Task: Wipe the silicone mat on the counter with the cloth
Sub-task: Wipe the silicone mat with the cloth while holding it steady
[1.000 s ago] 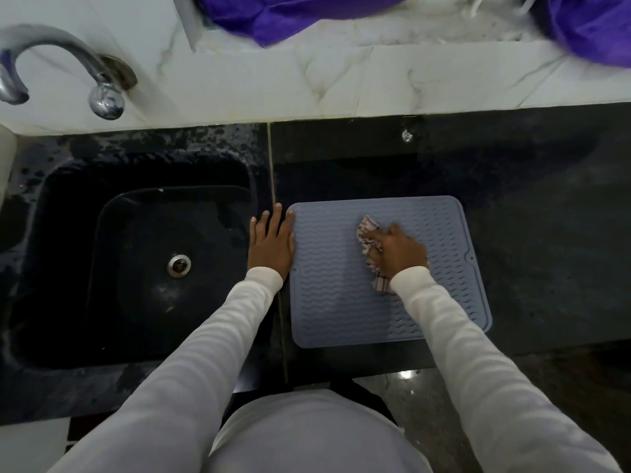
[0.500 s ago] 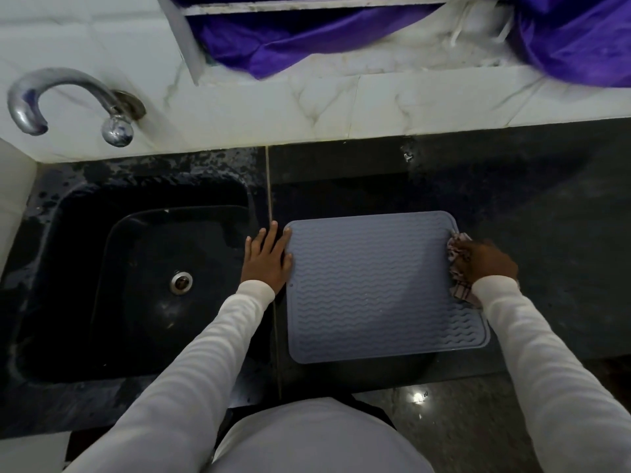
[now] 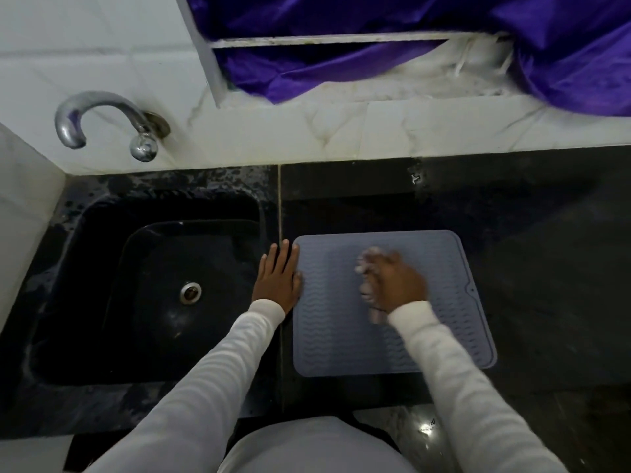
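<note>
A person in white sleeves is standing at a dark surface (image 3: 546,268). A grey mat (image 3: 341,336) is lying flat on it, just right of a black sink (image 3: 136,285). The right hand (image 3: 397,285) is sitting over the mat's middle, fingers (image 3: 384,264) curled tight around a bunched cloth (image 3: 367,291), which is pressing on the mat; both are blurred. The left hand (image 3: 278,281) is lying flat with fingers spread slightly apart, gripping nothing, resting along the mat's left edge beside the sink. Farther back, a metal tap (image 3: 102,121) is curving out from a white tiled wall, and purple fabric (image 3: 563,56) is hanging at the far right.
</note>
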A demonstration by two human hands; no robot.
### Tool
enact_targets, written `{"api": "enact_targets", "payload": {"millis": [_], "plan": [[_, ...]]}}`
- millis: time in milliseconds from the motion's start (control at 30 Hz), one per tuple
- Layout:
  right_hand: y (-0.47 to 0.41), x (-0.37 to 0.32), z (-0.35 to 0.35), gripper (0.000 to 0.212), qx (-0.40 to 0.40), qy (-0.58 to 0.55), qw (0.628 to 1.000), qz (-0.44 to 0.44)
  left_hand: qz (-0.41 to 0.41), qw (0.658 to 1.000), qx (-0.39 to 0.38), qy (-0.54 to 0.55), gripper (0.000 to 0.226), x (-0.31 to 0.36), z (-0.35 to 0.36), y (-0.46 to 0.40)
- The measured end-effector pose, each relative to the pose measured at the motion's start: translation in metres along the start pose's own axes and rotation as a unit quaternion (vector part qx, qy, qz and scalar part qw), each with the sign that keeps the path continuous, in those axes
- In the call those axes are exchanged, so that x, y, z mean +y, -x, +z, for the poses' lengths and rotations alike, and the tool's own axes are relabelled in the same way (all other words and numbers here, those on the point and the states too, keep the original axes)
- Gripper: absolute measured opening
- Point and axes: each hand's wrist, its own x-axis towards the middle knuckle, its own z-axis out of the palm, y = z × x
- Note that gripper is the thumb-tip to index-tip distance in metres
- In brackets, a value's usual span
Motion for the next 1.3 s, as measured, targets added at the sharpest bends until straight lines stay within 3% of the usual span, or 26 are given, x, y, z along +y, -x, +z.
{"api": "enact_targets", "payload": {"millis": [233, 567, 767, 1300], "plan": [[-0.029, -0.068, 0.102, 0.045, -0.12, 0.111, 0.985, -0.059, 0.011, 1.0, 0.003, -0.011, 0.074, -0.002, 0.001, 0.001], [-0.025, -0.055, 0.101, 0.035, -0.104, 0.09, 0.981, -0.135, 0.012, 0.999, 0.011, -0.033, 0.077, -0.001, 0.006, 0.002], [-0.029, -0.042, 0.088, 0.036, -0.087, 0.12, 0.984, -0.099, 0.012, 0.999, 0.031, -0.016, 0.063, -0.002, 0.009, 0.001], [-0.018, 0.133, -0.006, 0.04, -0.064, 0.17, 0.981, 0.07, 0.01, 1.0, 0.025, -0.001, 0.06, 0.001, 0.001, 0.004]]}}
